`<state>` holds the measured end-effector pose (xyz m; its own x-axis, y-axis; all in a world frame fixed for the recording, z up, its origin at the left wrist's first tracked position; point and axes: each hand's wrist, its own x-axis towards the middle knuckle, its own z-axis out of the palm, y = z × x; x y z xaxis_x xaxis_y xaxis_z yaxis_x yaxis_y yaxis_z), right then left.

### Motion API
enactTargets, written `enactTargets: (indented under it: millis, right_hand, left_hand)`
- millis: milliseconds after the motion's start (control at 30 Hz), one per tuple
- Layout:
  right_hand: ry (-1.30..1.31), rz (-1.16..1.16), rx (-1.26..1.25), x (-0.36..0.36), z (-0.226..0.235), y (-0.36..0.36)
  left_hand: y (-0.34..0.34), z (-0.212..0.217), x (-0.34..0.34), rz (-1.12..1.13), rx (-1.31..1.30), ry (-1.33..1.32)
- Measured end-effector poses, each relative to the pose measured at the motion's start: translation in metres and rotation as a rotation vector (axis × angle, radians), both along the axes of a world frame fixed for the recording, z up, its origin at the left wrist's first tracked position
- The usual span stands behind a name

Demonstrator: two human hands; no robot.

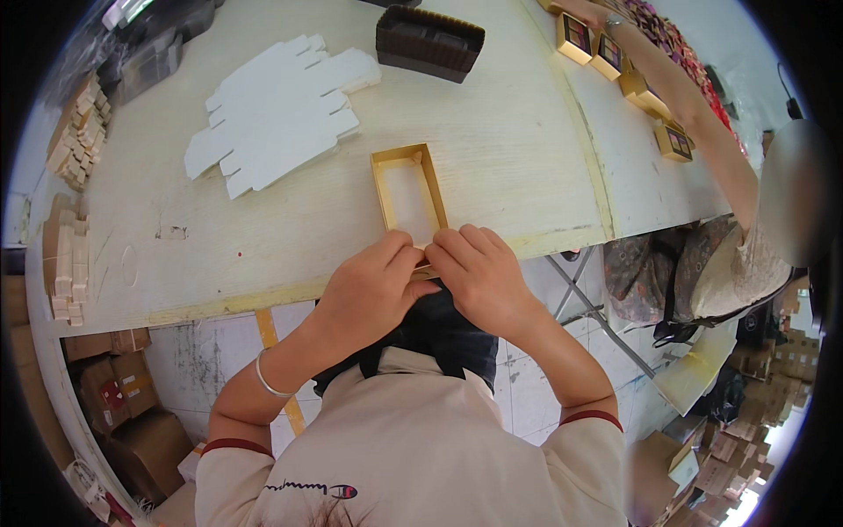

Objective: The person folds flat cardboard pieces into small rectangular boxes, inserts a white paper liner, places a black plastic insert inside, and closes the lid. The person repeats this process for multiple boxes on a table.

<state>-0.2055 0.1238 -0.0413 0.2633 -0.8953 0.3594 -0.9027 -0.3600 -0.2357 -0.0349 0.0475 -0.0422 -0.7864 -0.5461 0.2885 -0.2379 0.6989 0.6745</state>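
Note:
A shallow gold cardboard box (382, 192) with a white inside lies at the front edge of the table, its open side facing up. Both hands meet at its near end. My left hand (373, 279) is closed with thumb and fingers on the near left corner. My right hand (479, 270) pinches the same end from the right, fingers bent over the edge. The near wall is mostly covered by my fingers. Beyond the box, to the left, lies a pile of flat white die-cut card blanks (274, 119). Dark brown plastic trays (428, 46) stand nested at the far side.
On the right, a co-worker's arm (680, 101) reaches across the table beside several small gold boxes (574, 39). Stacks of folded card pieces (68, 263) line the left edge. A clear plastic bin (151, 66) stands far left. Cardboard cartons (123, 391) sit below the table.

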Motion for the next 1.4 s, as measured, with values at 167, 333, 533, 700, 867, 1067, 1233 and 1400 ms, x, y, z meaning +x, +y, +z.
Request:
enactTargets:
  millis: [167, 333, 533, 700, 867, 1067, 1233, 1400]
  right_hand:
    - [-0.027, 0.009, 0.449, 0.0, 0.019, -0.013]
    - [-0.296, 0.18, 0.544, -0.019, 0.028, -0.019]
    - [-0.182, -0.117, 0.268, -0.058, 0.039, -0.075]
    - [0.228, -0.159, 0.825, -0.039, 0.04, -0.135]
    - [0.216, -0.061, 0.817, -0.041, 0.028, -0.143]
    - [0.114, -0.125, 0.759, -0.046, 0.031, -0.122]
    - [-0.124, -0.304, 0.456, -0.087, 0.083, -0.142]
    - [0.317, -0.265, -0.076, -0.112, 0.043, -0.183]
  left_hand:
    - [-0.006, 0.002, -0.001, -0.009, -0.063, -0.19]
    - [-0.017, 0.016, -0.001, -0.079, 0.027, -0.292]
    - [-0.018, 0.019, -0.002, -0.086, -0.016, -0.323]
    - [-0.023, 0.02, -0.001, -0.106, -0.125, -0.33]
    - [-0.031, 0.026, -0.002, -0.13, -0.199, -0.341]
    - [-0.026, 0.004, 0.0, 0.006, -0.307, -0.233]
    - [-0.038, 0.008, 0.011, 0.0, -0.395, -0.101]
    - [-0.04, 0.005, 0.015, 0.023, -0.161, -0.079]
